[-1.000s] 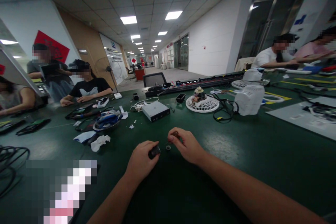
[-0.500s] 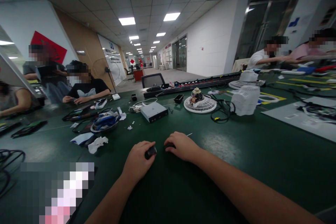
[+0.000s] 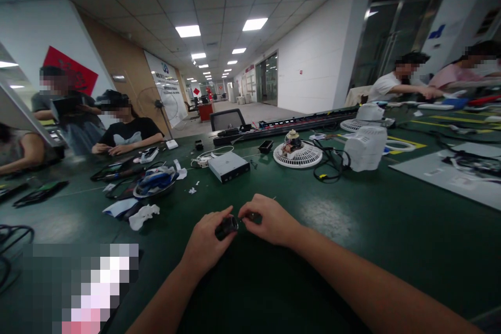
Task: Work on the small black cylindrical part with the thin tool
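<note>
Your left hand point(image 3: 206, 235) is curled around a dark cylinder point(image 3: 224, 228), thumb and forefinger wrapping its sides while the open round end points toward your other hand. Your right hand point(image 3: 272, 219) is bent into a pinch, closed on a small dark item point(image 3: 255, 216) (mostly hidden behind your fingers, so its shape is hard to tell). The fingertips of your 2 hands are near each other but apart, with the cylinder's mouth facing that narrow gap.

Your forearms come in from the near side of the green surface point(image 3: 219, 197), angled inward to meet over its middle, the backs of your hands turned up.

Beyond them, toward the far edge, sit a silver disc drive point(image 3: 229, 166), a small black tray point(image 3: 266, 146) and a white fan grille point(image 3: 311, 157) with a motor on it. A black cable point(image 3: 331, 171) lies between that grille and a white housing point(image 3: 367, 148). A grey panel point(image 3: 434, 169) runs off to the right. On the left are a blue bundle point(image 3: 156, 180) and crumpled tissue point(image 3: 144, 216); a long black bar point(image 3: 293, 128) lies along the far edge.
</note>
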The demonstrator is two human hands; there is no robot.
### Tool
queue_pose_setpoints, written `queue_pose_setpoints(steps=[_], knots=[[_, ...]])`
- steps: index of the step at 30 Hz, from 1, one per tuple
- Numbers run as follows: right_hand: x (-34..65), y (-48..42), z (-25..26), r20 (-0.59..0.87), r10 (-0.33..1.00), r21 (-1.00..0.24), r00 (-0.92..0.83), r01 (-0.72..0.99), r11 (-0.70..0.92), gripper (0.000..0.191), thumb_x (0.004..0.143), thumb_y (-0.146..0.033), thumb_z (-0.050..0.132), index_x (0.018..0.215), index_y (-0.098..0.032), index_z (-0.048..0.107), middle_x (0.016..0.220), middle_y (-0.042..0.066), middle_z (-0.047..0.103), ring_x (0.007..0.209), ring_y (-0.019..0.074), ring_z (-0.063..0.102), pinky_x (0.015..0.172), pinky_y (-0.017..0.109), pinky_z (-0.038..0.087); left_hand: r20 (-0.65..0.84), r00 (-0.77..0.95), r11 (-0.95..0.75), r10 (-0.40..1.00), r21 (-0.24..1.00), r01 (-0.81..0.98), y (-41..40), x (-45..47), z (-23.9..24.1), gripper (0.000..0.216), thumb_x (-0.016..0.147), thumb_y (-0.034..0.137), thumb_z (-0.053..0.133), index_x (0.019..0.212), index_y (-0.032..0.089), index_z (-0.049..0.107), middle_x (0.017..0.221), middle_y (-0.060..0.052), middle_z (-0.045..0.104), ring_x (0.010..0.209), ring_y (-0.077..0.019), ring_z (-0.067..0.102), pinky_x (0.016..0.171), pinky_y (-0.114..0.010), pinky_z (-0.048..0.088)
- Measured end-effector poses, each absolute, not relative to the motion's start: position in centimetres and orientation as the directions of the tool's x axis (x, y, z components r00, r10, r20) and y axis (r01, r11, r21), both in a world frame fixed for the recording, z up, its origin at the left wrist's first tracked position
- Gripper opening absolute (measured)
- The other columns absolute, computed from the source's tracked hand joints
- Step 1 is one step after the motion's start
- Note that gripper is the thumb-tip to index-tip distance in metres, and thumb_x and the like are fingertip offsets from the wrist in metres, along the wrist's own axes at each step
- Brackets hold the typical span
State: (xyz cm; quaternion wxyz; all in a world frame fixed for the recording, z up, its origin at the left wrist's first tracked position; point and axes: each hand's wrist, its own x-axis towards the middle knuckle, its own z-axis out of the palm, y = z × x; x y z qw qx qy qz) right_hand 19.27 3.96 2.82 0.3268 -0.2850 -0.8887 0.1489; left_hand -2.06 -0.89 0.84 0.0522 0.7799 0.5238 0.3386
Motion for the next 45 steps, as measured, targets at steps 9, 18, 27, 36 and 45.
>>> queue_pose_setpoints(steps=[9,18,27,36,45], knots=[[19.1,4.1,2.1,0.544,0.503,-0.444,-0.671,0.278,0.852,0.016,0.085,-0.013,0.070,0.098,-0.021,0.074,0.090,0.004,0.073,0.087,0.0197,0.060,0.082,0.035,0.047,0.501,0.294,-0.532,0.814,0.438,0.725,-1.3,-1.7,1.0,0.059,0.075,0.018,0.076,0.131,0.025,0.058,0.112,-0.005,0.073,0.098,-0.0224,0.069,0.088,-0.038,0.056],[19.1,4.1,2.5,0.535,0.551,-0.413,-0.641,0.371,0.832,0.008,0.078,-0.017,0.079,0.082,-0.019,0.073,0.082,0.003,0.068,0.084,0.0193,0.057,0.074,0.030,0.045,0.545,0.346,-0.597,0.764,0.391,0.701,-1.6,-1.6,0.9,0.059,0.076,0.017,0.076,0.131,0.025,0.057,0.105,-0.003,0.073,0.092,-0.0198,0.068,0.082,-0.034,0.056],[19.0,4.3,2.5,0.556,0.538,-0.392,-0.634,0.371,0.842,0.012,0.078,-0.022,0.081,0.077,-0.018,0.069,0.077,0.001,0.069,0.080,0.0181,0.057,0.072,0.029,0.042,0.525,0.358,-0.608,0.772,0.445,0.658,-1.9,-1.4,1.2,0.054,0.082,0.014,0.069,0.132,0.026,0.055,0.114,-0.005,0.070,0.100,-0.0217,0.066,0.088,-0.038,0.055],[19.5,5.1,2.9,0.505,0.595,-0.327,-0.625,0.500,0.802,0.027,0.069,-0.033,0.088,0.078,-0.018,0.068,0.075,0.001,0.069,0.078,0.0192,0.057,0.069,0.029,0.038,0.456,0.412,-0.606,0.789,0.463,0.647,-2.1,-1.1,1.3,0.059,0.084,0.010,0.067,0.137,0.030,0.049,0.115,-0.004,0.067,0.102,-0.0213,0.063,0.090,-0.039,0.052],[19.7,4.3,3.4,0.480,0.589,-0.360,-0.650,0.467,0.808,0.015,0.080,-0.031,0.079,0.085,-0.019,0.071,0.077,0.002,0.067,0.079,0.0185,0.058,0.071,0.030,0.040,0.525,0.426,-0.654,0.737,0.394,0.646,-2.0,-0.9,1.3,0.055,0.085,0.011,0.066,0.135,0.028,0.051,0.121,-0.005,0.067,0.107,-0.0221,0.064,0.093,-0.040,0.053]])
